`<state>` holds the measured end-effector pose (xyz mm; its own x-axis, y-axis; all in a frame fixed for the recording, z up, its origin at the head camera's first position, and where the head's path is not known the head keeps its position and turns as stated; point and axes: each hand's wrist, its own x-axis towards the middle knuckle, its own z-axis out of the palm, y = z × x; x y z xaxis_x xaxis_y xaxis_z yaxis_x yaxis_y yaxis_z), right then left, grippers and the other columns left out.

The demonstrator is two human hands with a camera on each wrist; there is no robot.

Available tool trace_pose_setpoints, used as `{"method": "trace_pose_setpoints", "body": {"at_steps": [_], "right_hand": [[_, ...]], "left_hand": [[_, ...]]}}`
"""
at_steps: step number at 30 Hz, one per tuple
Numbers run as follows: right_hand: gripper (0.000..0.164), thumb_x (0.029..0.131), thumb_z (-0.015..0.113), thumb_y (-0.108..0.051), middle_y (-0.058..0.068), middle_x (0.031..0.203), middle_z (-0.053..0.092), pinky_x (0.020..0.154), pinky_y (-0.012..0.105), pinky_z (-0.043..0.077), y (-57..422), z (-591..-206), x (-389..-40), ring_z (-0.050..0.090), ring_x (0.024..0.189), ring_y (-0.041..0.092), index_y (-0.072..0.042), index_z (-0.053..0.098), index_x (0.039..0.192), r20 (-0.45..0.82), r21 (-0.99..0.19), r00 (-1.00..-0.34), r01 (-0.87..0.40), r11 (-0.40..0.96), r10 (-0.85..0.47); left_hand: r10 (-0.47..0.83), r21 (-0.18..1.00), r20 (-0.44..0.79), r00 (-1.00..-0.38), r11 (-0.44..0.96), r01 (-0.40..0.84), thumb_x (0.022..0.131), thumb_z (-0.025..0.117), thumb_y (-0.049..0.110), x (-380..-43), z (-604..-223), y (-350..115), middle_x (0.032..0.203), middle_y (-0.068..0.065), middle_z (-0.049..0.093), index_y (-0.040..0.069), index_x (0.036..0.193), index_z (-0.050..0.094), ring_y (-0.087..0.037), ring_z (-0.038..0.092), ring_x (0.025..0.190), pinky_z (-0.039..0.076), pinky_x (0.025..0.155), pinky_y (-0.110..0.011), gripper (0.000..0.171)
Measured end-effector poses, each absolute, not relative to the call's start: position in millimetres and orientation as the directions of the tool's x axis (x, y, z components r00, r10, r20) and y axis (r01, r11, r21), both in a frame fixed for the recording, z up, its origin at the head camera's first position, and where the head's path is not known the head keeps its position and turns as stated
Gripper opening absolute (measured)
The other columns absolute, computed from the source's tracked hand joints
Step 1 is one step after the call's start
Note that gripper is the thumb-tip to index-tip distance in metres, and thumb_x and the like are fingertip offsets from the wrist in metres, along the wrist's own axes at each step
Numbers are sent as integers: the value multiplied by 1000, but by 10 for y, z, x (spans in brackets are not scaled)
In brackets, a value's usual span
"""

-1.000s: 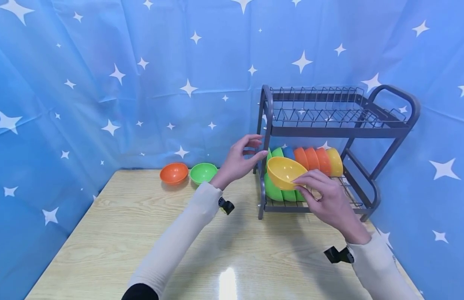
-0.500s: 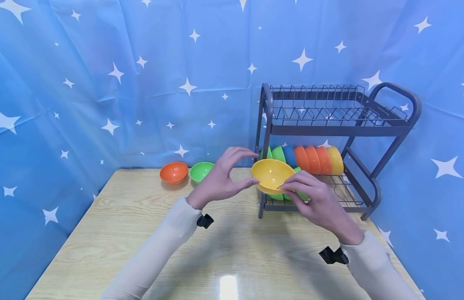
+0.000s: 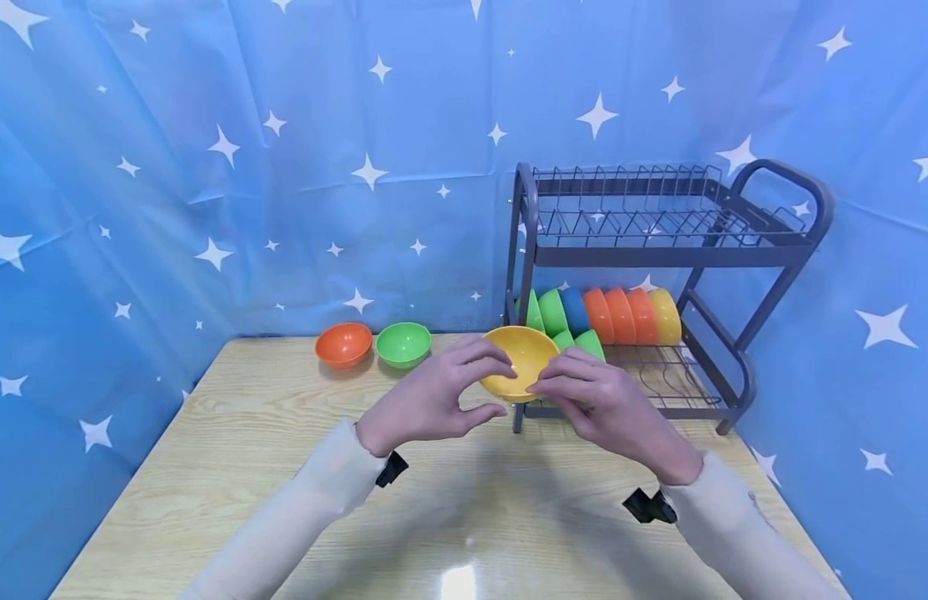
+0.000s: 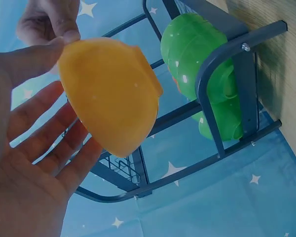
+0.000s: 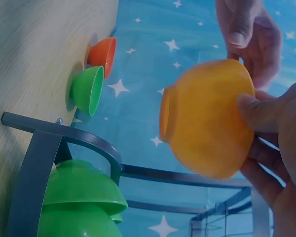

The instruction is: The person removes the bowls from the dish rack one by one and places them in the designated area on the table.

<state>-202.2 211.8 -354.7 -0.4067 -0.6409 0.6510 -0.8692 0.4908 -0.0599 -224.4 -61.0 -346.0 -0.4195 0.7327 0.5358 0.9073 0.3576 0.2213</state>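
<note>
A yellow bowl (image 3: pixel 520 354) is held in the air in front of the rack's left side, tilted with its inside toward the head camera. My right hand (image 3: pixel 606 396) pinches its right rim, thumb on the outside in the right wrist view. My left hand (image 3: pixel 441 392) is at the bowl's left side, its fingers (image 4: pixel 64 143) reaching over the rim. Its thumb stands apart from the bowl (image 5: pixel 207 118) in the right wrist view; whether the fingers touch it, I cannot tell.
A dark two-tier dish rack (image 3: pixel 670 257) stands at the right. Its lower tier holds green bowls (image 3: pixel 551 312), a blue bowl (image 3: pixel 576 310), orange bowls (image 3: pixel 620 317) and a yellow one (image 3: pixel 665 317). On the table (image 3: pixel 246 467), an orange bowl (image 3: pixel 344 345) and a green bowl (image 3: pixel 404 344) sit at the back.
The right hand has carried the yellow bowl left, away from the bowls in the rack. My left hand has come down from beside the rack's post to the bowl's left rim.
</note>
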Motion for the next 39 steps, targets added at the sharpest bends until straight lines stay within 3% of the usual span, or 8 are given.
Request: {"method": "trace_pose_setpoints", "body": {"at_steps": [9,14,25,32,39], "right_hand": [[36,76,86,1,-5,104,72,89,21,57,2078,-3552,-2017,62,99,13,-16,80,107,642,-61,-409,-870,488,-649],[33,78,85,2,-6,102,71,85,19,57,2046,-3570,-2037,61,96,10,-16,80,106,647,-47,-385,-881,470,-658],[27,88,81,-10,-3,110,72,89,25,59,1946,-3648,-2112,63,102,14,-15,78,114,625,-112,-429,-876,470,-652],[40,84,83,-5,1,124,72,102,23,54,1893,-3671,-2206,65,118,19,-10,73,123,633,-284,-531,-837,468,-564],[49,88,81,-11,3,138,67,111,48,50,1876,-3616,-2333,60,131,23,-13,66,134,656,-406,-650,-732,548,-383]], "left_hand": [[747,79,555,-366,391,917,89,81,13,-2157,-3521,-638,104,5,73,15,107,76,-8,68,98,57,93,-19,19],[747,38,577,-330,379,925,88,82,12,-2169,-3555,-647,93,6,71,15,102,78,-5,64,83,56,80,-16,14],[720,66,602,-345,385,920,88,80,7,-2236,-3622,-716,89,6,69,13,97,75,-9,64,81,55,74,-18,12],[707,33,598,-378,449,893,86,81,6,-2326,-3701,-826,92,7,72,14,96,75,-9,66,85,56,76,-21,14],[670,55,586,-455,527,848,84,80,3,-2470,-3824,-1045,91,6,71,14,93,74,-11,66,86,57,75,-23,16]]}}
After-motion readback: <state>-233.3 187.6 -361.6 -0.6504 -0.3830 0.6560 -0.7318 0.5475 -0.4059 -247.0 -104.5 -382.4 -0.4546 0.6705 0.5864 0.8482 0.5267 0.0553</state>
